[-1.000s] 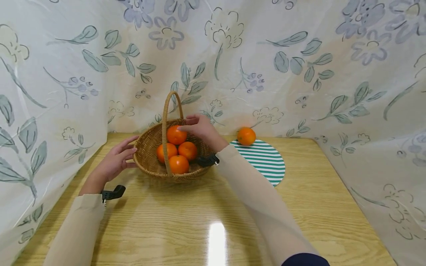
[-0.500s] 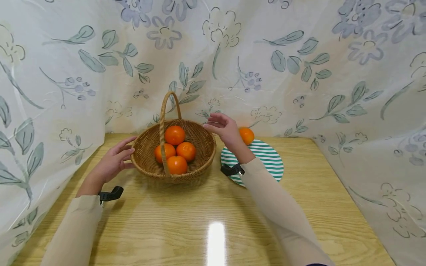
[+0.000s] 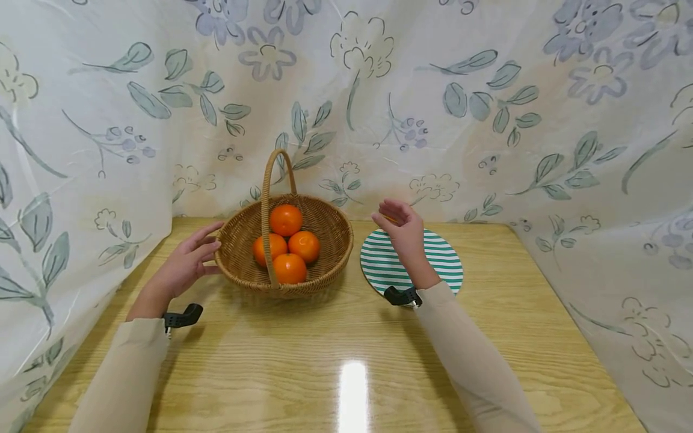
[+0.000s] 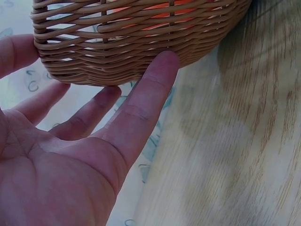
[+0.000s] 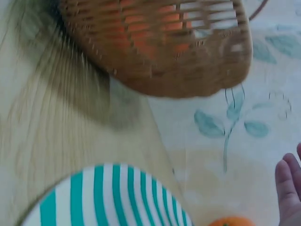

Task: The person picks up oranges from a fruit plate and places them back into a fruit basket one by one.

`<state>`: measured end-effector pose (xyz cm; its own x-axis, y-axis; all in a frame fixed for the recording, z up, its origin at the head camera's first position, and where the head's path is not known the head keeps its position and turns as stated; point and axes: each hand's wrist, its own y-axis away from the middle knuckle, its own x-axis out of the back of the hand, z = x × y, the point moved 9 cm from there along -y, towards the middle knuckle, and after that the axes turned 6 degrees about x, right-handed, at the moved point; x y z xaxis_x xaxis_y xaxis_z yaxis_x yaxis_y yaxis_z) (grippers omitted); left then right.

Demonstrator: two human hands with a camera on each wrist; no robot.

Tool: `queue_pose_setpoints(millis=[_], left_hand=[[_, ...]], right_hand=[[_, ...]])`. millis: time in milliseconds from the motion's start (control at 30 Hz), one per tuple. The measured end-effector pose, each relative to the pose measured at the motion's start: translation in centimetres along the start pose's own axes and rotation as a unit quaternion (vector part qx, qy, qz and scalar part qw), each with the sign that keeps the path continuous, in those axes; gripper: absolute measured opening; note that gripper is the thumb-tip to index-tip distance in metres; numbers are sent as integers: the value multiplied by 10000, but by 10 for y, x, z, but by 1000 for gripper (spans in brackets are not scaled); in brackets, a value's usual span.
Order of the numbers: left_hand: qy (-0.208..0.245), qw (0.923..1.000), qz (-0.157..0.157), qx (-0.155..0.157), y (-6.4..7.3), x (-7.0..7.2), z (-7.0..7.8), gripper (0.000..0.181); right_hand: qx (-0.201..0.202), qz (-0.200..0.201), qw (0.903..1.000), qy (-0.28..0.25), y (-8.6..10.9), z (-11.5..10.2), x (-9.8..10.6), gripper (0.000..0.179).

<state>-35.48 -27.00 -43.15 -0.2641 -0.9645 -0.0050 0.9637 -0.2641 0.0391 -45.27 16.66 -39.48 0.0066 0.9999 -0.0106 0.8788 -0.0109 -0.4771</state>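
Observation:
A wicker basket [image 3: 338, 240] with a tall arched handle [image 3: 266, 222] stands left of the middle, holding several oranges [image 3: 289, 268]. My left hand [image 3: 184, 261] rests against its left side; in the left wrist view the outstretched fingers [image 4: 146, 101] touch the woven wall. Over the far part of a round mat [image 3: 379, 264] with green and white stripes is my right hand [image 3: 406, 233], fingers relaxed and holding nothing. A single orange [image 5: 233, 222] lies at the mat's far edge, mostly hidden behind that hand in the head view.
The wooden table [image 3: 271, 355] carries the basket and mat side by side. A floral sheet [image 3: 368, 120] hangs close behind them and along both sides. Each wrist wears a black camera mount [image 3: 184, 315].
My right hand has left the basket without an orange and moved right to above the striped mat, by the lone orange. The left hand stays on the basket.

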Motion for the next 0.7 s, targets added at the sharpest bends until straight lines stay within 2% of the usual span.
queue_pose_setpoints(millis=[167, 300, 400, 567, 700], left_hand=[[17, 10000, -8, -34, -1, 0, 1, 63], [9, 10000, 3, -58, 0, 0, 1, 63], [-14, 10000, 20, -61, 0, 1, 1, 62], [-33, 10000, 18, -74, 0, 0, 1, 62], [-25, 10000, 18, -76, 0, 0, 0, 62]], right_hand=[[123, 556, 9984, -29, 2, 11, 26, 44], [260, 703, 9968, 280, 4, 19, 39, 50], [238, 808, 9939, 715, 4, 27, 46, 57], [-61, 1195, 9849, 1254, 0, 42, 62, 63], [-394, 1081, 9830, 1428, -4, 55, 64, 57]])
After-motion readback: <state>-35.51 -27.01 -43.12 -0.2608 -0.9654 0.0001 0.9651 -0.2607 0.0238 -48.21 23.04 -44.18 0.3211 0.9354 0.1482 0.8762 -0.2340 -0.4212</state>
